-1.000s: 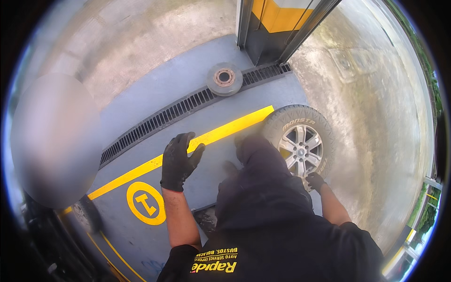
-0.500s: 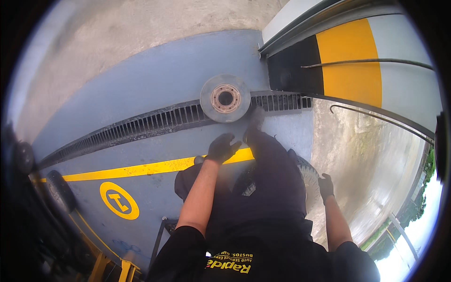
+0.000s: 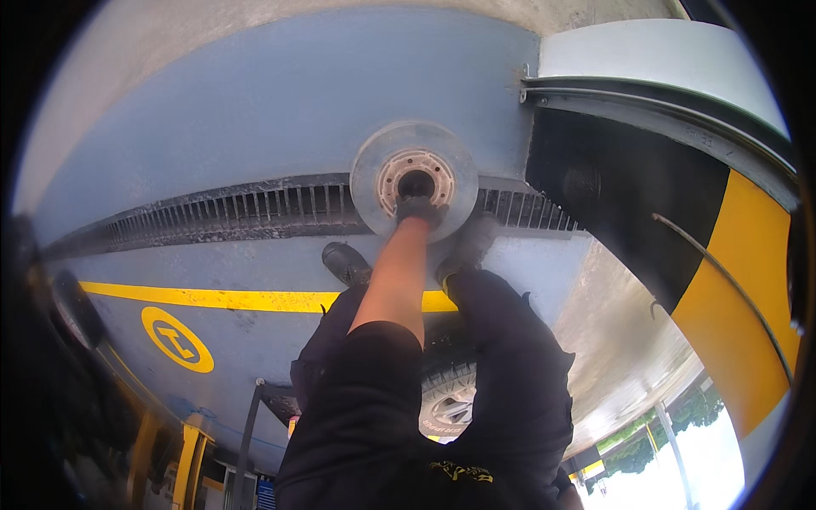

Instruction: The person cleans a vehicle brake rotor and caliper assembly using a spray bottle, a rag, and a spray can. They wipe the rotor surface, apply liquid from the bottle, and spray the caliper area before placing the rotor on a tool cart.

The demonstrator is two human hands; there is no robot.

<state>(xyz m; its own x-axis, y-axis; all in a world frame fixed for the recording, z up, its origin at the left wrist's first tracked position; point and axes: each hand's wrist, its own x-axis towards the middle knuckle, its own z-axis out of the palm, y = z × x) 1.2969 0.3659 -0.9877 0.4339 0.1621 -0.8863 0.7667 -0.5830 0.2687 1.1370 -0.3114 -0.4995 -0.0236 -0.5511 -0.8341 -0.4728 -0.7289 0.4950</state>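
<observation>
A worn brake disc [image 3: 365, 183] with a rusty, bolt-holed centre lies over the floor drain grate [image 3: 280, 204] in front of me. My left hand [image 3: 421, 212], in a dark glove, reaches down to the near side of its centre hole. The fingers hook over the hub's edge into the dark hole, where their tips are hidden. My right hand is out of the picture. My dark shoes stand on either side of the near part of the disc, the left shoe [image 3: 346, 263] just short of the grate.
A black, yellow and white panel [image 3: 629, 187] with a metal rail stands at the right. Behind my legs is a wheel with a tyre [image 3: 446, 395]. A yellow line [image 3: 212, 298] crosses the blue-grey floor, with another tyre [image 3: 76, 310] at far left.
My left hand has moved forward and down from above the yellow line onto the disc's centre. My right hand has left the picture. I have bent closer, and my left shoe now shows.
</observation>
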